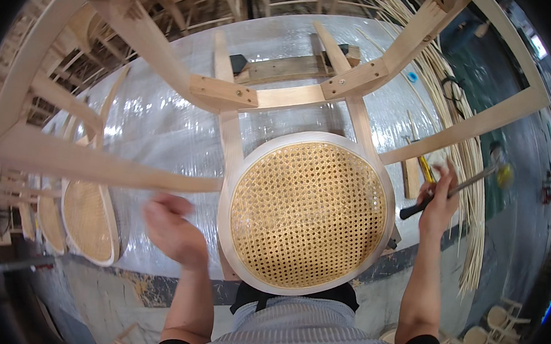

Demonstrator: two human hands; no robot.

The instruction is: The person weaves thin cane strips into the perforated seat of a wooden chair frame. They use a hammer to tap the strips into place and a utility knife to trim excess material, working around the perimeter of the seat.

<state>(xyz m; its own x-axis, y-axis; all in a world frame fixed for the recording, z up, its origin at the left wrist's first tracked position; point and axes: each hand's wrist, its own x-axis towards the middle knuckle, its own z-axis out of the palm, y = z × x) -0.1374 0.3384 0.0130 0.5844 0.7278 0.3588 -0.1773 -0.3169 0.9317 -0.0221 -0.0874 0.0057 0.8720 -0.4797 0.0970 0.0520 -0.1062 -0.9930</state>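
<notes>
A wooden chair frame (288,98) lies tipped on the table, its round woven-cane back (308,213) facing me and close to my body. My right hand (439,201) is to the right of the cane panel, closed round the dark grip of a hammer (462,186). The hammer's metal shaft points up and right to a blurred yellowish head. My left hand (177,229) hovers left of the panel, just below the end of a chair leg (120,169). Motion smears its fingers, and I see nothing clearly held in it.
The table (163,121) is wrapped in shiny plastic film. A yellow-handled tool (425,169) and a wood block (409,177) lie near my right hand. Long cane strips (472,142) run down the right side. More cane panels (91,216) stand at left, with chair frames behind.
</notes>
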